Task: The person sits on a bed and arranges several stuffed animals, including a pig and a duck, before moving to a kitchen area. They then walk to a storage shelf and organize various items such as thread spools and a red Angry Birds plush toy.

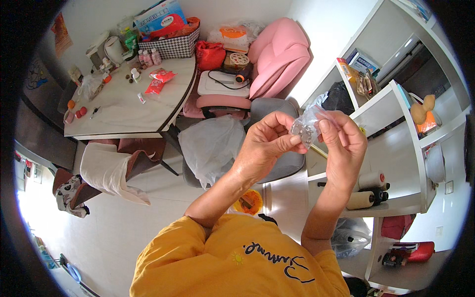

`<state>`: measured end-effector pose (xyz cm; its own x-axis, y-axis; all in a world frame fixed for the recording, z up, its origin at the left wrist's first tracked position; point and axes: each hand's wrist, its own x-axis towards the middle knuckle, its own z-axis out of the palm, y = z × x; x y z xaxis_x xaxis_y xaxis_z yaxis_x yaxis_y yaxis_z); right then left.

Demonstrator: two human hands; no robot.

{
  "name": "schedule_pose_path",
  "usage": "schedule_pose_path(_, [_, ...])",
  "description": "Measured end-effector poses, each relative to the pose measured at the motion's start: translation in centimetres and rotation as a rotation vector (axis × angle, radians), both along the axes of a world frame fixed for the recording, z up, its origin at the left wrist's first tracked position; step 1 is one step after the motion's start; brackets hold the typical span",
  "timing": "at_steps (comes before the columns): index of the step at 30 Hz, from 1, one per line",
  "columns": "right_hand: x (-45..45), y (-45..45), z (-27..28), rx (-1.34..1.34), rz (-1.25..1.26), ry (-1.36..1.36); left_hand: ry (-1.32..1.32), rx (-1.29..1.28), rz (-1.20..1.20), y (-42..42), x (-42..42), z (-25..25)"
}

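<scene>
Both hands are raised in front of my chest, close together. My right hand (343, 144) pinches a small clear plastic bag (316, 116) between thumb and fingers. Silvery or clear small pieces (305, 133) show at the bag's lower left; whether they lie inside it is hard to tell. My left hand (261, 144) grips these pieces and the bag's edge between thumb and forefinger. Behind the hands stands a grey upholstered chair (287, 167), with a large translucent plastic bag (211, 148) on its seat.
On the left, a marble-patterned table (148, 118) carries red packets (156, 87), small bottles (156, 56) and a checked basket (170, 46). White shelving (408, 144) holds thread cones (360, 200) on my right. A pink chair (278, 55) stands behind, and a yellow-rimmed bin (258, 196) below.
</scene>
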<state>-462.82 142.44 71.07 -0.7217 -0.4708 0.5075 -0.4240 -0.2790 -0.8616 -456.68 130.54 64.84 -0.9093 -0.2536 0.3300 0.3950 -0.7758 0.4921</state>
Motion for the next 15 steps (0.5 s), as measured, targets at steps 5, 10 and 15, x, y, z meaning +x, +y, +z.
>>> schedule_pose_path(5, [0.15, -0.23, 0.07, -0.010, 0.004, 0.012, 0.005, 0.018, -0.044, -0.21, -0.28, -0.12])
schedule_pose_path(10, [0.10, -0.21, -0.02, -0.008, -0.003, -0.031, 0.011, 0.028, -0.100, -0.29, -0.41, 0.22])
schedule_pose_path(15, [-0.14, -0.33, 0.05, 0.000, -0.099, 0.038, 0.006, 0.059, -0.116, 0.05, -0.51, 0.73])
